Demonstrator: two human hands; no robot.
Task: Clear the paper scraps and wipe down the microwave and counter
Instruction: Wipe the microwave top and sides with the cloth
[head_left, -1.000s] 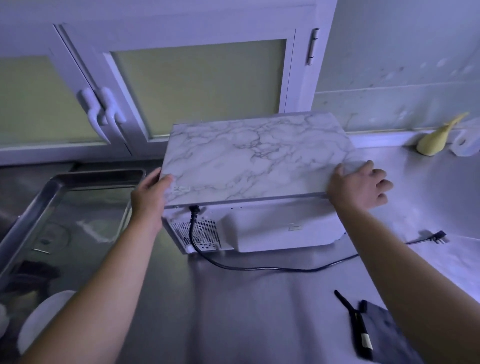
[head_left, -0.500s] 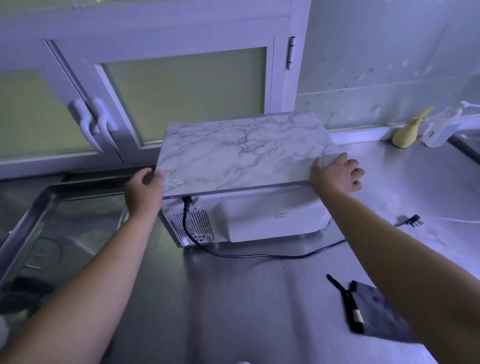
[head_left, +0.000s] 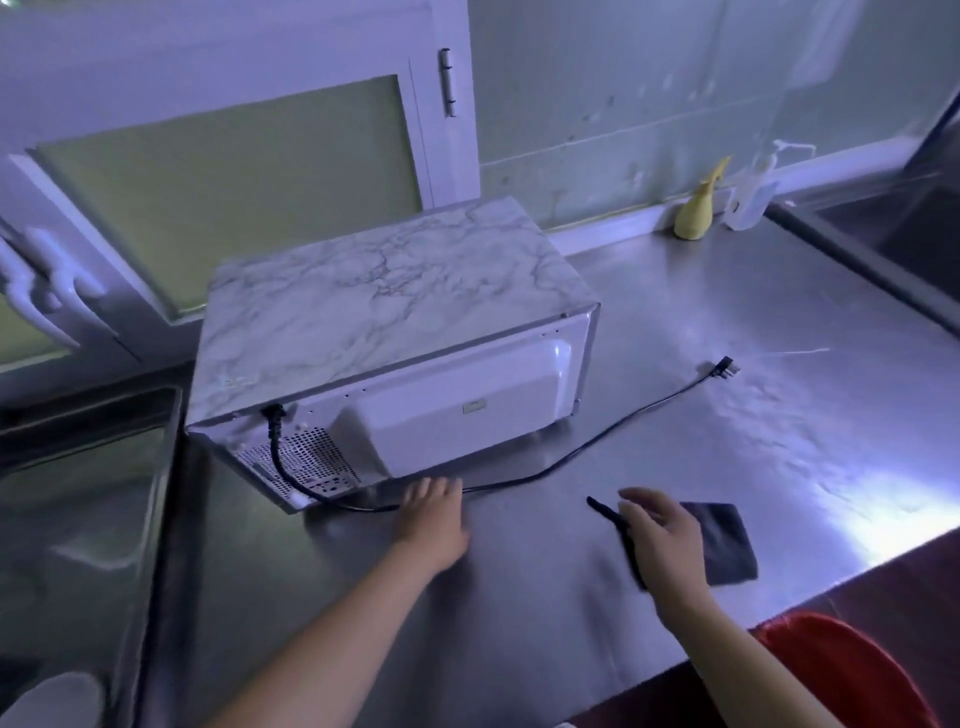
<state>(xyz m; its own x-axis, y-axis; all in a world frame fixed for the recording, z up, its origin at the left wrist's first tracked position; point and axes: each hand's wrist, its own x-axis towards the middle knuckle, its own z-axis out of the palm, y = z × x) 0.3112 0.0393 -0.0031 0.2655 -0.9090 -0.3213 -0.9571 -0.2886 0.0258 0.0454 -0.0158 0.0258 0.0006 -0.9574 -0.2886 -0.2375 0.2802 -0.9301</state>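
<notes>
The right hand (head_left: 660, 540) hovers open and blurred on the brushed steel desk (head_left: 519, 623), fingers spread over a slim black tool (head_left: 605, 512) and a flat, dark square cloth (head_left: 727, 540). It grips nothing. The left hand (head_left: 434, 519) lies flat, fingers straight, across the thin black cord (head_left: 613, 431). Beyond them the boxy microwave (head_left: 384, 312) sits on the desk, with a marble-patterned top, a white back and a perforated vent (head_left: 311, 462).

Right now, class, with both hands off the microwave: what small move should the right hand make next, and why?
Probably lower the right hand and grip the dark cloth: the open hand is spread over its edge, and wiping the microwave needs a cloth.
</notes>
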